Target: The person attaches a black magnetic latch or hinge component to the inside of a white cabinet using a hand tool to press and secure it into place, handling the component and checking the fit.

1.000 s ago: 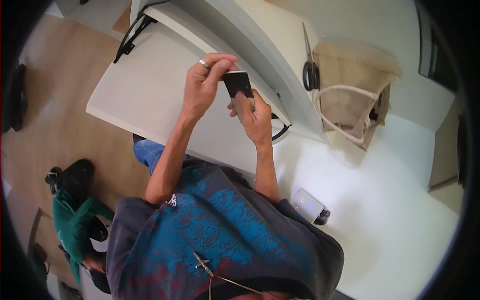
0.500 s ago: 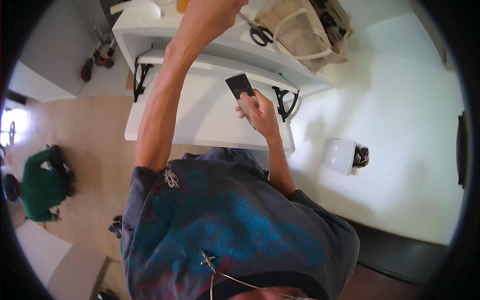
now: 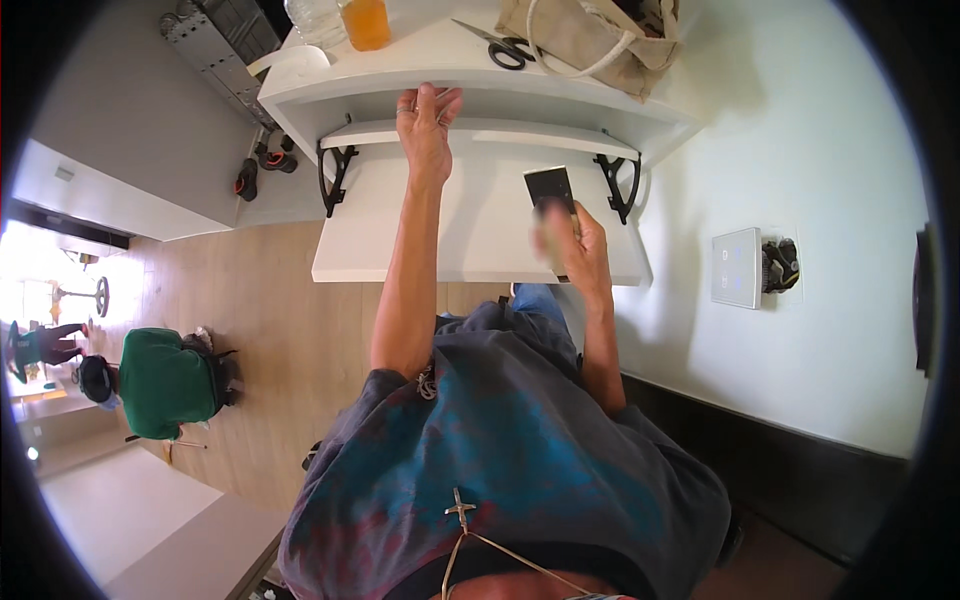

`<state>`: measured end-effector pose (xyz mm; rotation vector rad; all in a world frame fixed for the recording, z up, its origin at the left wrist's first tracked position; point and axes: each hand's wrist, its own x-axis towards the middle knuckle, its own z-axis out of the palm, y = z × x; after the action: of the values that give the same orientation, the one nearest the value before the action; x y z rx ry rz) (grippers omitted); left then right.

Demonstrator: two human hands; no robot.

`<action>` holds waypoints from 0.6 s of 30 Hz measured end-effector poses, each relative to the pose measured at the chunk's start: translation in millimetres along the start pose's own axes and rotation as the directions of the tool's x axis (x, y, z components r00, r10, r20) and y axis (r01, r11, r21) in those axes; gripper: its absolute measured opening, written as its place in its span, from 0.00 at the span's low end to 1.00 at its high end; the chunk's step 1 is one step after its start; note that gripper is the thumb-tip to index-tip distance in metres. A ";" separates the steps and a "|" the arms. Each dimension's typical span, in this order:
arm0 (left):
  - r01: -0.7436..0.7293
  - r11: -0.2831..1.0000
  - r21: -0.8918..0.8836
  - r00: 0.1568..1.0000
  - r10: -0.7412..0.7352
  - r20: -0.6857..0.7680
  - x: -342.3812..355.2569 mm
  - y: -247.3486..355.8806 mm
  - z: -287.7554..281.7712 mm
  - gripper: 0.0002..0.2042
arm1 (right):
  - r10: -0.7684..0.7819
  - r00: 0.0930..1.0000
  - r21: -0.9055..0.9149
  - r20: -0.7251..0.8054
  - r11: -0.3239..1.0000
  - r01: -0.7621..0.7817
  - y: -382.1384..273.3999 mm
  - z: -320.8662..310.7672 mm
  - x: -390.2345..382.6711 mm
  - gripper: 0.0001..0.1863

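Observation:
My right hand [image 3: 580, 245] is closed round the lower part of a flat, rectangular hand tool [image 3: 547, 186] with a dark face, which looks like a wide scraper. It is held over the fold-down white panel [image 3: 480, 235]; the thumb is blurred. My left hand [image 3: 428, 118] reaches up to the front edge of the white cabinet top [image 3: 400, 75], its fingers curled and the thumb pointing up. Whatever lies between those fingers is too small to make out. Black hinged brackets [image 3: 338, 175] support the panel at both sides.
Scissors [image 3: 505, 50], a cup of orange liquid [image 3: 366, 25] and a canvas bag [image 3: 585, 45] rest on the cabinet top. At right a switch plate [image 3: 737, 268] hangs off the wall with wires behind it. A person in green [image 3: 170, 385] bends down at left.
My left hand has come back from above the cabinet top to its front edge. The right hand still holds the flat tool. My view has shifted, showing more of the room at left.

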<state>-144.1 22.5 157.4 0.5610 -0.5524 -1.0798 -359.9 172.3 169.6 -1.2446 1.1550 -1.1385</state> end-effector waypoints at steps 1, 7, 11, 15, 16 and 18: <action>-0.026 0.999 0.027 0.999 0.027 -0.031 5.9 -5.9 -7.9 0.16 | -0.013 0.999 0.002 0.032 1.000 0.013 1.0 0.4 1.3 0.16; -0.093 0.996 -0.009 0.995 0.092 -0.030 10.2 -21.3 -6.4 0.13 | -0.060 0.994 -0.008 0.087 0.998 0.061 -4.8 -21.8 24.2 0.17; -0.105 0.986 -0.129 0.994 0.101 -0.039 11.0 -11.4 -4.2 0.12 | -0.050 0.994 -0.034 0.100 0.998 0.053 -5.5 -31.0 33.1 0.17; -0.194 0.981 0.013 0.971 0.194 -0.137 20.2 -24.2 -28.6 0.12 | -0.008 0.995 -0.132 0.101 0.991 0.021 7.0 -31.8 35.5 0.17; -0.170 0.985 0.037 0.979 0.173 -0.106 22.3 -33.2 -33.6 0.15 | -0.022 0.997 -0.104 0.077 0.994 0.030 11.1 -33.9 34.5 0.16; -0.103 0.995 -0.015 0.988 0.101 -0.117 25.3 -49.8 -12.6 0.24 | 0.049 0.998 -0.051 0.029 0.998 -0.048 23.5 -50.5 39.8 0.16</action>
<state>-158.9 -16.9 118.7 0.5674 -0.4622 -0.9485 -407.0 128.6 146.0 -1.2615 1.1913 -1.0567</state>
